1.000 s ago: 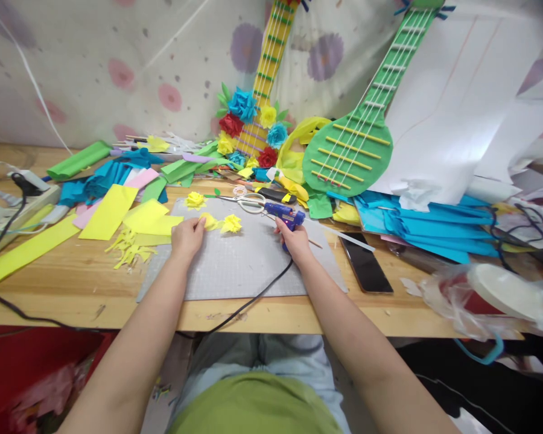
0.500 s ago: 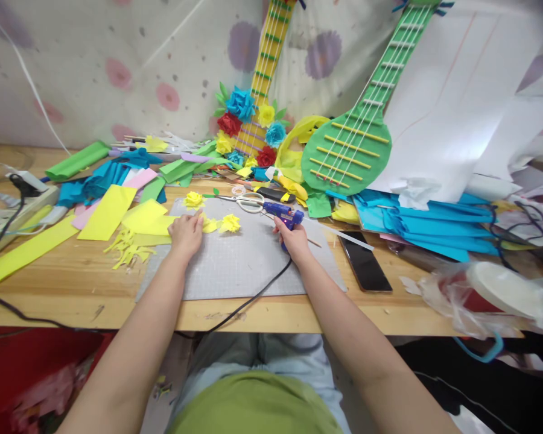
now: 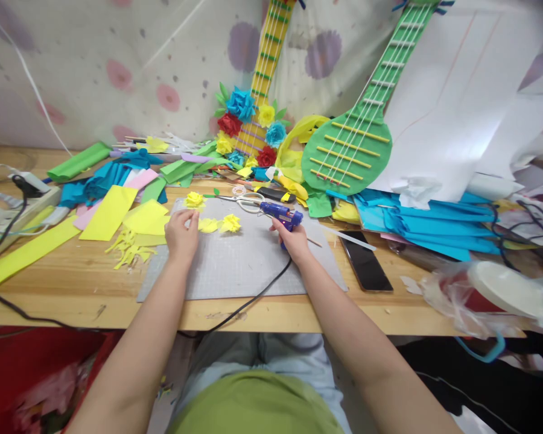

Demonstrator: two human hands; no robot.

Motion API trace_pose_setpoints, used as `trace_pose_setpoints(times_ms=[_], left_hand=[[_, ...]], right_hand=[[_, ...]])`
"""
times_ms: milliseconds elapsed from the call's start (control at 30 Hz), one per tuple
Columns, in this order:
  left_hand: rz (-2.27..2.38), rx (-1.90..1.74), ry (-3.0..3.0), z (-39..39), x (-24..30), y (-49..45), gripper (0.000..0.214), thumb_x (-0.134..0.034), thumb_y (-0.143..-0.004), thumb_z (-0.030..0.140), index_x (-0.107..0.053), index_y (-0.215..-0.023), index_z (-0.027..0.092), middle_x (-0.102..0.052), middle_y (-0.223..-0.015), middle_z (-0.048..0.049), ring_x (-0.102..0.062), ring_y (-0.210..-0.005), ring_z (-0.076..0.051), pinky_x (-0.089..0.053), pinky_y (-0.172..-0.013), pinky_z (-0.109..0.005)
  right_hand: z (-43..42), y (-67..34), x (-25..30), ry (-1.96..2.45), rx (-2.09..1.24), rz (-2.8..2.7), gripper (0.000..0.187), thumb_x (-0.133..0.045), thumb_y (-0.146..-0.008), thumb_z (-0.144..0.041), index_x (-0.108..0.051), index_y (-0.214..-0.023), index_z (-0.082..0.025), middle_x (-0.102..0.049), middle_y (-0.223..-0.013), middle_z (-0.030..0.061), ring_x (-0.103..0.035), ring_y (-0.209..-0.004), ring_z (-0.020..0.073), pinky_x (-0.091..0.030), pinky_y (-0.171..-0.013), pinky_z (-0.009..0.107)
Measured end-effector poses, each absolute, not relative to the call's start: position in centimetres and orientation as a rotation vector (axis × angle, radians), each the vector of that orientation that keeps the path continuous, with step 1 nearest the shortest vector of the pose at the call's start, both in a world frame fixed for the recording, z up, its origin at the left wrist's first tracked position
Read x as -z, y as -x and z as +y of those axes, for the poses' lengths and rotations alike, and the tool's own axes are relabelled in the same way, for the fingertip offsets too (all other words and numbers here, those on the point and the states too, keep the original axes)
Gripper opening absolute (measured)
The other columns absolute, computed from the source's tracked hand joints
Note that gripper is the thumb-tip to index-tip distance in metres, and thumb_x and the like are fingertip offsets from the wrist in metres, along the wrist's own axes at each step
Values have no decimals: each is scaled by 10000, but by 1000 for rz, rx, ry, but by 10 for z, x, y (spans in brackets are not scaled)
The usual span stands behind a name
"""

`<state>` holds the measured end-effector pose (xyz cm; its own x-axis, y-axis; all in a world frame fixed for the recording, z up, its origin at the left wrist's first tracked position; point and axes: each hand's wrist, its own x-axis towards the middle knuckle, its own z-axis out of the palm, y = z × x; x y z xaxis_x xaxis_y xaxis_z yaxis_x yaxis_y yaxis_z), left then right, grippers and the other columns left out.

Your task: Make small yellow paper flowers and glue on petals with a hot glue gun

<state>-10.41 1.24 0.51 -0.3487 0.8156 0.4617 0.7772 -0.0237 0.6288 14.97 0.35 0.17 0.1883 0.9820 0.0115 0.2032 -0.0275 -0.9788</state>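
Wooden table [image 3: 95,295]: right hand [image 3: 293,240] gripping glue gun [image 3: 278,211], left hand [image 3: 181,236] (can't tell its grip from here) near yellow flower [image 3: 193,199].

no words, brands or numbers can be read. the blue glue gun [image 3: 283,212] bears a small pale label along its side, its print too tiny and soft to make out. the grey mat [image 3: 239,271] on the tabletop [image 3: 95,301] carries a fine printed grid; any figures along it are too faint to tell. the large white sheet [image 3: 434,108] at the back shows thin reddish lines, which form no legible letters. the phone [image 3: 366,262] has a dark screen, with nothing readable on it.
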Motion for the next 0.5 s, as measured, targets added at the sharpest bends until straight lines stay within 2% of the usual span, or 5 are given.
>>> trace_pose_setpoints(times_ms=[67, 167, 233, 367, 500], left_hand=[[2087, -1378, -1662, 8, -9, 95, 304, -456, -796, 391, -646, -878, 170, -664, -927, -58, -583, -903, -176, -421, -787, -274], [1836, -1347, -1538, 3, -11, 80, 297, -483, -772, 423, -633, -812, 169, -648, -680, -16, -592, -668, -139, -445, -669, -247], [1647, -1271, -1510, 2, -9, 72, 272, -490, -765, 406, -610, -744, 163, -610, -585, 0, -553, -549, -112, -440, -586, -230], [1423, -1114, -1451, 2, -6, 66, 247, -486, -759, 376, -555, -664, 159, -622, -622, -19, -522, -477, -95, -378, -421, -203], [1454, -1089, -1347, 1, -5, 66, 231, -503, -748, 378, -564, -710, 159, -650, -670, -40, -548, -483, -107, -381, -386, -201]], right_hand=[[-1, -148, -5, 1418, -989, -1258, 425, -593, -637, -563, -653, -715, -150, -563, -492, -5, -418, -400, 80, -369, -442, 225], [-5, -145, -6, 1372, -1022, -1365, 394, -611, -635, -534, -653, -708, -149, -588, -550, 7, -455, -449, 85, -385, -479, 223], [-6, -144, -3, 1344, -1025, -1433, 379, -614, -639, -528, -644, -694, -154, -603, -586, 13, -478, -479, 90, -391, -498, 222], [-4, -144, 4, 1322, -1005, -1507, 379, -615, -648, -526, -642, -749, -161, -616, -622, 11, -500, -511, 99, -398, -512, 220], [-4, -145, 6, 1312, -1030, -1581, 358, -606, -662, -518, -637, -721, -166, -615, -614, 4, -512, -521, 104, -406, -530, 223]])
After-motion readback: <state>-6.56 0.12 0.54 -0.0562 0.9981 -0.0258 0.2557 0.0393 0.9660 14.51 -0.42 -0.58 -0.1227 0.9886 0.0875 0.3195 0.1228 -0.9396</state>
